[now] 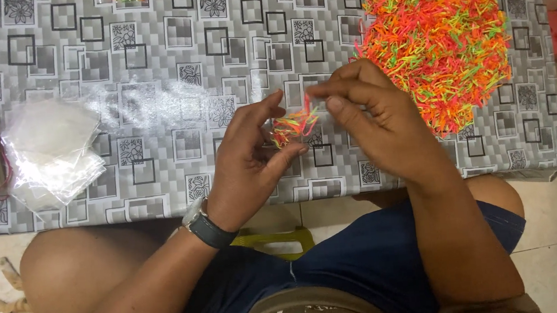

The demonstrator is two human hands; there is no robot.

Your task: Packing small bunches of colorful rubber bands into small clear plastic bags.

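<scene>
both hands, left hand (pixel 249 162) and right hand (pixel 372 111), pinch a rubber band bunch (pixel 293 127) near the table edge (pixel 96 218).

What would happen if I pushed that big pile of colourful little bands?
The pile of bands would probably spread and scatter, since it is a loose heap of tiny separate pieces. They look thin and floppy, so likely very light. On the smooth patterned tablecloth they might slide easily.
</scene>
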